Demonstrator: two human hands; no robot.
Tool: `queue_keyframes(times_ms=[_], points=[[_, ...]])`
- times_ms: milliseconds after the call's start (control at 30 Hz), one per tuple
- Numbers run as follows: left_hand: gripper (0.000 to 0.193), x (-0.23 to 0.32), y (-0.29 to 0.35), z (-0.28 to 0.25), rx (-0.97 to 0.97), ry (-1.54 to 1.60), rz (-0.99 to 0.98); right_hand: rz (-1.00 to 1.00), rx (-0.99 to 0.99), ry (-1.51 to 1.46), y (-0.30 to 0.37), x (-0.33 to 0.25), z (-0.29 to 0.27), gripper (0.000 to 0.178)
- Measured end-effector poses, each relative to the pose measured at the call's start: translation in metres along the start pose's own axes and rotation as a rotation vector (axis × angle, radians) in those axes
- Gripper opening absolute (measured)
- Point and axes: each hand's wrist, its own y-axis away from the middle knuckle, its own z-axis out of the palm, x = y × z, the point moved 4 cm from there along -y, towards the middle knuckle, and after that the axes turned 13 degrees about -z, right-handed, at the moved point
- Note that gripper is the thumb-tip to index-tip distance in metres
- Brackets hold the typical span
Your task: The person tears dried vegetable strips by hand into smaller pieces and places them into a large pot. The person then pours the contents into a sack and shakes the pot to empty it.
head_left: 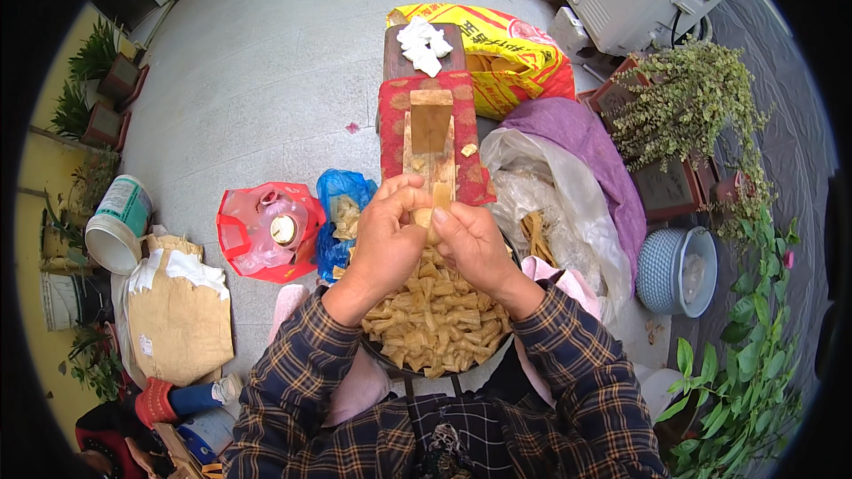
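My left hand [387,235] and my right hand [479,247] meet at the middle of the view, over a dark-rimmed basin [376,355]. Between the fingertips is a flat tan strip [441,194], pinched by both hands, one end sticking up from the right thumb. A rounded part of it shows between the thumbs; the fingers hide the rest. Heaped in the basin are many tan knotted pieces [435,324], like tied strips of dried bean curd skin. Just beyond my hands a wooden block [431,120] stands on a bench covered with a red patterned cloth [391,142].
A white crumpled cloth [424,43] lies at the bench's far end. Left of the basin sit a red bag [232,231] and a blue bag [330,250]. To the right are a yellow sack [515,31], a clear bag [581,231] holding tan strips, and a blue tub [658,275].
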Motion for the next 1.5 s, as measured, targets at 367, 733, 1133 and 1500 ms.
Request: queue_keyframes(times_ms=[367, 733, 1133, 1500], points=[[0.006, 0.019, 0.013, -0.008, 0.151, -0.124, 0.441, 0.389, -0.194, -0.444, 0.000, -0.009, -0.007, 0.014], [0.014, -0.003, 0.003, -0.015, 0.121, 0.097, -0.008, 0.267, -0.157, -0.484, -0.003, -0.007, -0.019, 0.015], [0.017, 0.028, 0.017, -0.010, 0.167, -0.272, 0.538, 0.242, -0.155, -0.959, 0.001, 0.005, -0.016, 0.019], [0.034, 0.008, 0.009, -0.005, -0.479, 0.325, -0.166, 0.120, -0.069, -0.729, -0.001, -0.018, -0.009, 0.015]])
